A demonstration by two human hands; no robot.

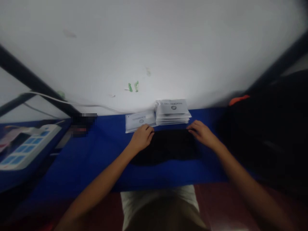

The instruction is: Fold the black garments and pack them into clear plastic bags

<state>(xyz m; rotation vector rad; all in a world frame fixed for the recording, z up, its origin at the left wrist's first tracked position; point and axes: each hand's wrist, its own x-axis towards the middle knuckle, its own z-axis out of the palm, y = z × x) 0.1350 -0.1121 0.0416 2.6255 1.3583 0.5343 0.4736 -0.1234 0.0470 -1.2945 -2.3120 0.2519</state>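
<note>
A black piece of cloth [166, 147] lies flat on the blue table [96, 154] in front of me. My left hand [141, 136] grips its far left corner with curled fingers. My right hand [201, 131] holds the far right corner the same way. Just behind the cloth, against the white wall, sits a stack of white printed packets [173, 112], with one single packet [139, 121] lying to its left near my left hand.
A large pile of black fabric [267, 134] with an orange tag [238, 100] fills the right side. A white and blue power strip [26, 147] lies at the left, with a white cable [72, 103] along the wall and dark frame bars.
</note>
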